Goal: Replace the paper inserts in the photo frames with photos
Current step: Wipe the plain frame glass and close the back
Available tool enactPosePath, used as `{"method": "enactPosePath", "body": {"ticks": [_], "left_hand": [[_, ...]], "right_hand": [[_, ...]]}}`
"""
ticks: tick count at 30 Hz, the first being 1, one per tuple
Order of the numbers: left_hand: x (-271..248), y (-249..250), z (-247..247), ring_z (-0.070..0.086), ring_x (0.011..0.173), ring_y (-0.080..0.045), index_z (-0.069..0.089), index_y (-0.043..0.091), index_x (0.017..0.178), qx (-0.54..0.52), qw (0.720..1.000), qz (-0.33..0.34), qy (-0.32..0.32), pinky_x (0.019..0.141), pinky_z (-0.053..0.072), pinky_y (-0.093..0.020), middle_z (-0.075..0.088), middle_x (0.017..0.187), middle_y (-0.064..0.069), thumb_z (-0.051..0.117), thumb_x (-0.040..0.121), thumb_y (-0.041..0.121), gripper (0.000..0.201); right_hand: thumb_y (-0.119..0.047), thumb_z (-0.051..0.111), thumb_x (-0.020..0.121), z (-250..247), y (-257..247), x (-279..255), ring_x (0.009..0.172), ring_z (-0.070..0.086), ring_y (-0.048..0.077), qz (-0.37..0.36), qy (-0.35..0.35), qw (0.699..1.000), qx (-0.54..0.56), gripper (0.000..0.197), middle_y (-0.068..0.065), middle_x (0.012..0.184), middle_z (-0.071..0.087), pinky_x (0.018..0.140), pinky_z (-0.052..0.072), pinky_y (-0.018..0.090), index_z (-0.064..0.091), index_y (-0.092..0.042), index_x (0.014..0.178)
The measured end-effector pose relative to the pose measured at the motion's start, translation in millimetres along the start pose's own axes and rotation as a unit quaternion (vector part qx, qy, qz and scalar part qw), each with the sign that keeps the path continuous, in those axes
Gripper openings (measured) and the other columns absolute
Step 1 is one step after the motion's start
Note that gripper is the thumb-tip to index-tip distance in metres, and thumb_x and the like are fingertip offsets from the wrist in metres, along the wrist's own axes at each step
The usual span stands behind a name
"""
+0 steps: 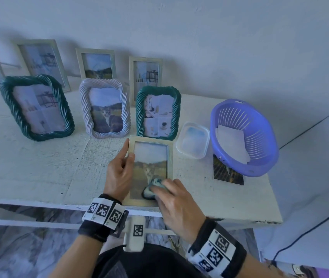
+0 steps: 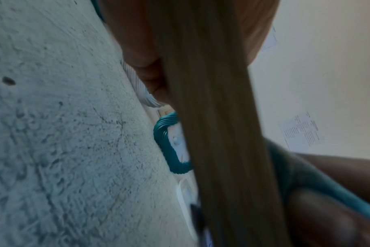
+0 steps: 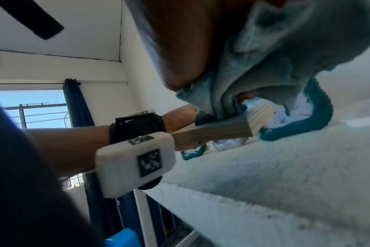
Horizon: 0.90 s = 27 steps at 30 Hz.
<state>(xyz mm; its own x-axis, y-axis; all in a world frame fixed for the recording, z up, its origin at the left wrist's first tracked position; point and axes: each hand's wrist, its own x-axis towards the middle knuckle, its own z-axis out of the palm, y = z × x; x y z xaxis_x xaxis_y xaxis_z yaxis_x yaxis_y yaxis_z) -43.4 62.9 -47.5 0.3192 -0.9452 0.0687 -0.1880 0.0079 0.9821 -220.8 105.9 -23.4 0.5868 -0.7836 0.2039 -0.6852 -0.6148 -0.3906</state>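
Note:
A pale wooden photo frame point(image 1: 150, 157) with a cat photo under its glass lies at the table's front edge. My left hand point(image 1: 119, 169) grips its left side, thumb on the front, index finger along the edge. My right hand point(image 1: 171, 201) holds a bunched teal cloth point(image 1: 153, 187) and presses it on the lower part of the glass. In the left wrist view the frame's edge point(image 2: 217, 133) fills the middle. In the right wrist view the cloth point(image 3: 264, 66) hangs from my fingers onto the frame's corner point(image 3: 211, 133).
Behind stand two teal twisted frames point(image 1: 37, 107) point(image 1: 157, 111) and a white twisted one point(image 1: 105, 108); several pale frames lean on the wall. To the right are a clear plastic tub point(image 1: 192, 140), a purple basket point(image 1: 243, 137) holding white paper, and a loose photo point(image 1: 227, 173).

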Motion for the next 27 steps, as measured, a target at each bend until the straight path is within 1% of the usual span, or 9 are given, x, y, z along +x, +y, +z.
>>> {"method": "enactPosePath", "body": {"ticks": [4,6,9,12,16,18,21,24,27], "left_hand": [[2.1,4.0,-0.5,0.025,0.039,-0.002,0.039,0.011,0.145,0.021,1.0,0.012,-0.002,0.04,0.021,-0.013,0.026,0.052,0.009,0.045,0.101,0.01,0.044],[0.6,6.0,2.8,0.026,0.038,-0.003,0.039,0.01,0.144,0.03,0.999,0.02,-0.003,0.04,0.021,-0.012,0.026,0.052,0.007,0.046,0.101,0.009,0.044],[-3.6,7.1,7.9,0.027,0.039,-0.003,0.04,0.009,0.145,0.029,0.999,0.022,-0.001,0.041,0.022,-0.013,0.026,0.051,0.011,0.046,0.101,0.009,0.044],[-3.5,6.8,8.6,0.027,0.039,-0.003,0.04,0.009,0.145,0.031,0.999,0.017,-0.005,0.041,0.022,-0.013,0.025,0.048,0.013,0.046,0.101,0.008,0.045],[-1.8,6.2,5.9,0.025,0.039,-0.003,0.041,0.011,0.145,0.035,0.999,0.007,-0.001,0.04,0.022,-0.013,0.025,0.045,0.013,0.046,0.101,0.01,0.044],[-3.0,6.2,4.6,0.025,0.039,-0.003,0.04,0.01,0.145,0.032,0.999,0.002,-0.001,0.04,0.022,-0.014,0.025,0.049,0.012,0.046,0.101,0.009,0.045],[-2.4,8.3,5.6,0.024,0.04,-0.003,0.04,0.01,0.145,0.032,0.999,0.003,-0.007,0.04,0.021,-0.017,0.027,0.051,0.005,0.046,0.101,0.01,0.045],[-0.5,12.9,8.5,0.027,0.041,-0.004,0.041,0.01,0.144,0.036,0.999,0.001,-0.005,0.041,0.023,-0.016,0.03,0.054,0.001,0.046,0.101,0.011,0.044],[2.4,14.2,8.4,0.026,0.039,-0.004,0.04,0.011,0.145,0.028,1.0,-0.009,-0.011,0.039,0.022,-0.015,0.028,0.054,0.0,0.045,0.101,0.012,0.044]], "right_hand": [[0.0,0.064,0.084,-5.7,7.5,10.0,0.081,0.045,0.02,-0.016,-0.009,0.999,-0.031,0.031,0.004,0.101,0.054,0.073,0.045,0.03,0.064,-0.01,0.113],[0.004,0.068,0.077,-11.1,16.3,27.0,0.08,0.05,0.023,0.015,0.024,0.998,-0.05,0.034,0.006,0.098,0.057,0.071,0.049,0.034,0.067,-0.007,0.109],[0.007,0.068,0.075,-16.5,23.0,41.9,0.075,0.051,0.026,0.052,0.054,0.996,-0.055,0.03,0.008,0.09,0.056,0.067,0.051,0.04,0.067,-0.006,0.102],[0.005,0.066,0.081,-11.5,11.1,28.2,0.08,0.051,0.022,0.033,0.052,0.998,-0.015,0.03,0.006,0.097,0.056,0.072,0.051,0.034,0.067,-0.009,0.107],[-0.001,0.063,0.087,-4.7,-4.1,-0.6,0.089,0.044,0.019,-0.031,-0.011,0.999,0.017,0.028,0.005,0.104,0.053,0.08,0.041,0.024,0.065,-0.011,0.113],[0.0,0.063,0.086,-9.6,2.2,2.6,0.087,0.044,0.019,-0.051,-0.032,0.998,0.005,0.027,0.004,0.103,0.054,0.076,0.044,0.026,0.065,-0.011,0.111],[0.001,0.064,0.083,-19.8,21.4,25.7,0.084,0.046,0.021,-0.009,-0.012,1.0,-0.027,0.029,0.005,0.103,0.055,0.069,0.05,0.032,0.065,-0.01,0.11],[-0.001,0.063,0.083,-25.1,26.3,40.7,0.078,0.048,0.024,0.027,0.019,0.998,-0.053,0.028,0.006,0.098,0.054,0.072,0.048,0.033,0.066,-0.01,0.109],[-0.001,0.062,0.085,-23.6,11.9,26.3,0.085,0.047,0.019,-0.02,0.007,1.0,-0.023,0.027,0.006,0.102,0.056,0.078,0.045,0.026,0.067,-0.01,0.11]]}}
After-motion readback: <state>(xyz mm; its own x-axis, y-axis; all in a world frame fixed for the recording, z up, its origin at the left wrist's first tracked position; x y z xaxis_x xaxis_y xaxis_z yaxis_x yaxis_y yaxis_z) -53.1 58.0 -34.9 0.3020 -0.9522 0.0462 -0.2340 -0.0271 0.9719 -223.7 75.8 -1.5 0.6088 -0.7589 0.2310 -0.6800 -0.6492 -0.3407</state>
